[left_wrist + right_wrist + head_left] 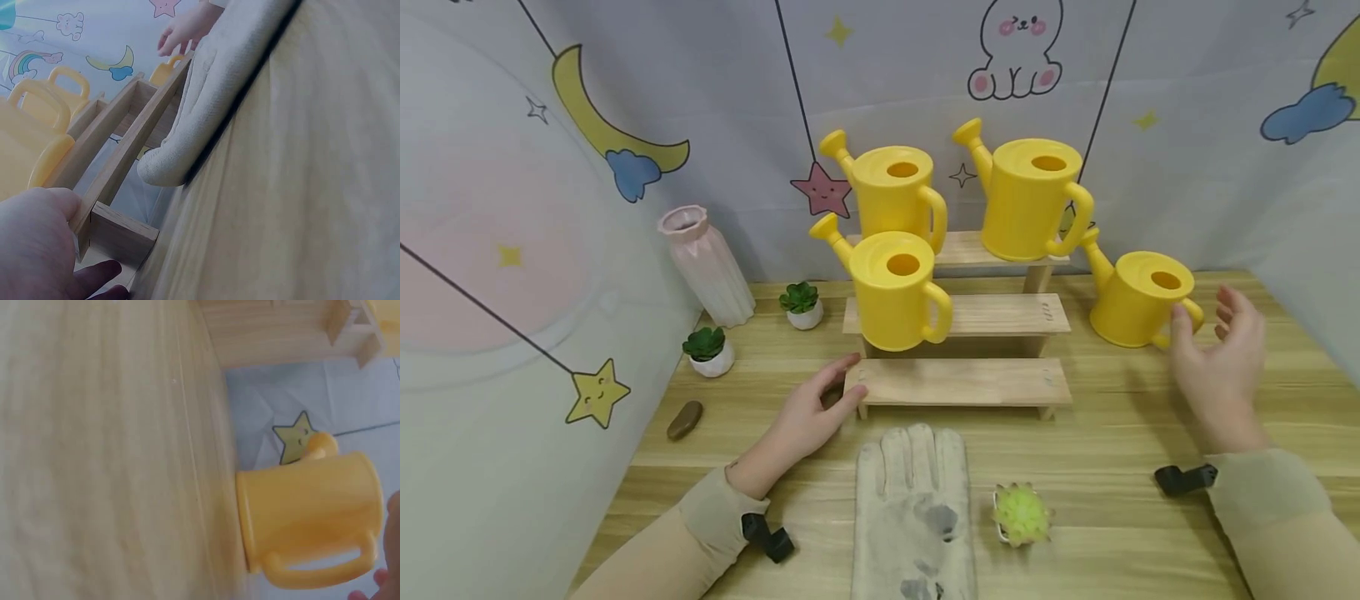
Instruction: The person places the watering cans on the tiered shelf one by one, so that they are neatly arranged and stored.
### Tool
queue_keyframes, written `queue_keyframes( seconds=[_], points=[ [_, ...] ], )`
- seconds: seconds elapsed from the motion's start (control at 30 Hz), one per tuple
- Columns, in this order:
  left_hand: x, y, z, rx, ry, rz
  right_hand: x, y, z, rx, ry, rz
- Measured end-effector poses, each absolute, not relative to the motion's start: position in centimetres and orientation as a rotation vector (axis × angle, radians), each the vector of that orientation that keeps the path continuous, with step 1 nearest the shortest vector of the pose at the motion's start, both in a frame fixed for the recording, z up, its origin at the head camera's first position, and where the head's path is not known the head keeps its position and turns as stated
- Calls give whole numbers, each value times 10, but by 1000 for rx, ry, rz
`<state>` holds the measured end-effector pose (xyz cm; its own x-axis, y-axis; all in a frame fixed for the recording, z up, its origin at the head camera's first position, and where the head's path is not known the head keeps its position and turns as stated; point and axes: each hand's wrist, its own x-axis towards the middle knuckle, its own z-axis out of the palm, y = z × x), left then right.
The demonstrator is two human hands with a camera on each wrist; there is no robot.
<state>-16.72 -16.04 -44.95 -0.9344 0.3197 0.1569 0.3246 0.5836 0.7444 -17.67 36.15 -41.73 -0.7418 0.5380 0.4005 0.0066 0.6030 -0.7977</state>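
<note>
My left hand (808, 417) holds the left end of the bottom step of a wooden three-step stand (962, 381), thumb on the board. In the left wrist view its thumb (62, 201) lies along the board and other fingers curl below. My right hand (1221, 367) is at the handle of a yellow watering can (1138, 300) on the table, right of the stand, its fingers spread and not wrapped round the handle. Two yellow watering cans (1032, 200) stand on the top step. Another watering can (891, 292) is on the middle step, at its left.
A grey-white glove (913, 508) lies before the stand, with a green succulent (1021, 514) right of it. To the left are a pink-white vase (711, 271), two small potted plants (709, 352) and a brown stone (685, 421). A printed cloth (737, 50) hangs behind.
</note>
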Motion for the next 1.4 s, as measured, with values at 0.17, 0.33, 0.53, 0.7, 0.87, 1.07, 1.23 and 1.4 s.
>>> queue_keyframes(
  seconds=[0.17, 0.33, 0.53, 0.7, 0.87, 1.07, 1.23, 1.4],
  points=[
    [-170, -159, -449, -578, -2788, -1306, -178, 371, -427, -501, -2312, 1128],
    [-171, -158, -450, -576, -2790, -1322, -179, 375, -434, -522, -2363, 1064],
    [-170, -158, -449, -565, -2787, -1346, -179, 376, -437, -475, -2398, 937],
    [-169, -158, -450, -562, -2789, -1339, -177, 374, -437, -435, -2397, 877],
    [-168, -159, -452, -560, -2788, -1339, -175, 373, -430, -493, -2385, 911],
    [-168, -160, -452, -553, -2787, -1333, -172, 371, -409, -562, -2293, 1127],
    [-167, -160, -451, -554, -2787, -1333, -165, 356, -381, -448, -2043, 1308],
    [-167, -161, -451, -553, -2781, -1327, -149, 333, -348, -294, -1861, 1163]
  ],
)
